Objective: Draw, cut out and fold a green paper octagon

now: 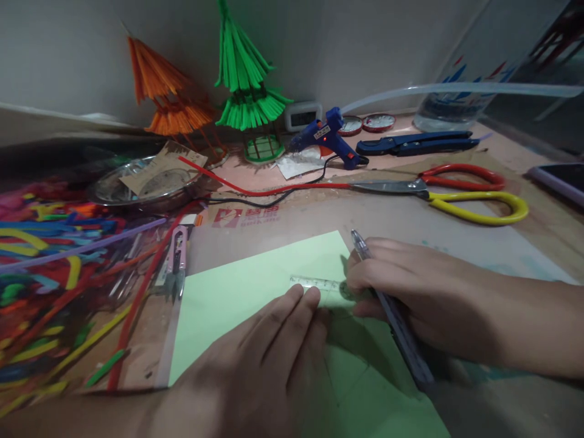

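A sheet of light green paper [237, 286] lies at an angle in front of me, with faint pencil-like lines on its lower part. On it is a short clear ruler [314, 282]. My left hand [274, 353] lies over the sheet, its fingers stretched out and the fingertips pressing on the ruler's lower edge. My right hand [401, 280] is closed around a pen [404, 337], which slants from upper left to lower right. The curled fingers of that hand are at the ruler's right end; whether they grip it I cannot tell.
Scissors [424, 187] with red and yellow handles lie behind the paper, near a blue glue gun [335, 137] and blue pliers [415, 144]. Thread snips [177, 261] and colourful pipe cleaners [55, 267] are at left. Orange [168, 85] and green [249, 79] pagoda-like models stand behind.
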A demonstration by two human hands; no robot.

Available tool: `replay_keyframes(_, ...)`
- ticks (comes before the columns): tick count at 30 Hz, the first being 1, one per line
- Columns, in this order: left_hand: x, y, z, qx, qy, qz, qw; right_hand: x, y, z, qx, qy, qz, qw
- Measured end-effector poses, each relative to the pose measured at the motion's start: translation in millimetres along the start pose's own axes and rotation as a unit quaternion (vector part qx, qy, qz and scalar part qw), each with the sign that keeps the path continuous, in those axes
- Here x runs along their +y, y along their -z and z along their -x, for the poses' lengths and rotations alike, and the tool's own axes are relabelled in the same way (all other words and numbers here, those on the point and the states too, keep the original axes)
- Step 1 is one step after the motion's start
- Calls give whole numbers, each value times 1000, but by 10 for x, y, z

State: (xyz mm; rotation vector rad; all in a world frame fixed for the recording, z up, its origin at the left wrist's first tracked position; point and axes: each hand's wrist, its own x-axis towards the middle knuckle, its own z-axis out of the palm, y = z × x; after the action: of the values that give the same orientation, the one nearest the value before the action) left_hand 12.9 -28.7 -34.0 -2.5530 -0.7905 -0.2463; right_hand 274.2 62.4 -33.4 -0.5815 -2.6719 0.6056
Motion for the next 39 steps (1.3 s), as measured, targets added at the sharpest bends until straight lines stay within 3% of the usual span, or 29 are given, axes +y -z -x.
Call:
replay_keyframes(10,33,23,22,-26,3,-12,1000,-8,3,-6,0,4,1,1000)
replay_keyframes(21,10,27,-11,12,12,-5,1000,28,-35,13,18,4,-1,1000)
replay_keyframes(39,44,43,9,-23,13,-19,999,10,0,-6,-8,5,7,1000)
